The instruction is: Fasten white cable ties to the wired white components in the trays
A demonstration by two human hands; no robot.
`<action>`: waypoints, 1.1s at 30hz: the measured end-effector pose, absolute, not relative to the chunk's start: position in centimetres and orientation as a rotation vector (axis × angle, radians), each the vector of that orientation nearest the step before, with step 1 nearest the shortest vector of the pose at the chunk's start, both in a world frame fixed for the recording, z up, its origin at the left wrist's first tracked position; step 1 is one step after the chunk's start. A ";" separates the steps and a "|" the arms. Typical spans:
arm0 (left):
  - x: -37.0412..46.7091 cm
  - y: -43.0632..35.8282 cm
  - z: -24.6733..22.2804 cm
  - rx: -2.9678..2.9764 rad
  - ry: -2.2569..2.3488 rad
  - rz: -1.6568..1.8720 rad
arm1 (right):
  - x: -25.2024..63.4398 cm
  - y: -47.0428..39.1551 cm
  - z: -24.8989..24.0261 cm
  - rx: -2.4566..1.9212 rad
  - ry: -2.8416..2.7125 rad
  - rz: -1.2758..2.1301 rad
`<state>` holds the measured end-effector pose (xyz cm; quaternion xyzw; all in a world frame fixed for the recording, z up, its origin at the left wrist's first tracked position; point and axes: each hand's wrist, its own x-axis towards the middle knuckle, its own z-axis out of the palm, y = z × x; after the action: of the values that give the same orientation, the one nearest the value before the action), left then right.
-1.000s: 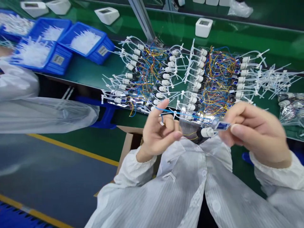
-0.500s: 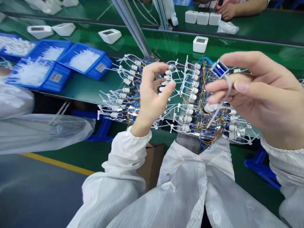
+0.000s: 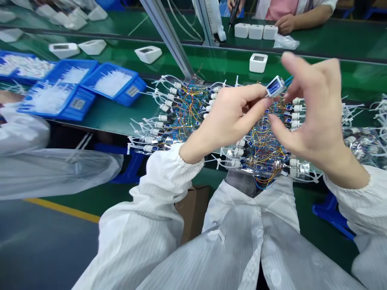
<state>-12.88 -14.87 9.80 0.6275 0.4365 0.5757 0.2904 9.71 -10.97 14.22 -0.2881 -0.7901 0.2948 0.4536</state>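
Note:
A small blue-and-white part (image 3: 275, 86) sits at the fingertips of my left hand (image 3: 234, 114), whose thumb and forefinger are pinched on its left end. Just right of the part is my right hand (image 3: 317, 110), thumb and fingers spread apart, with nothing visible between them. A thin blue wire (image 3: 289, 80) shows between the part and my right fingers. Under both hands, a wide bundle of assemblies (image 3: 266, 141) with yellow and blue wires, white cylinders and zip ties covers the bench edge. A second similar bundle (image 3: 190, 100) lies to the left.
Blue bins (image 3: 133, 90) of white zip ties stand at the left. White devices (image 3: 258, 63) are on the green bench (image 3: 105, 117) and the belt behind. A metal post (image 3: 169, 40) rises at the centre back. Across sits a person with a tool; another person's sleeve (image 3: 24, 129) is at left.
My left hand has moved right and closed on the blue-and-white part. My right hand, which held it before, has opened. The view has shifted slightly.

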 end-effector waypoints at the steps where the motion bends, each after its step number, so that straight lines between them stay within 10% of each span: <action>1: -13.1 -14.5 9.6 1.715 1.162 1.530 | 9.4 -10.1 13.8 -0.712 -1.914 0.699; 9: -15.9 -10.7 5.8 1.671 1.021 1.587 | 9.6 -4.6 10.2 -0.704 -1.623 1.609; 33: -20.7 -13.7 -2.0 2.085 1.496 1.062 | 11.9 -5.2 10.1 -1.003 -2.478 1.099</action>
<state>-20.66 -13.68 -2.01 0.7383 0.5298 0.3761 0.1809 11.88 -5.22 10.06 -0.3443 -0.8505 0.3773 0.1252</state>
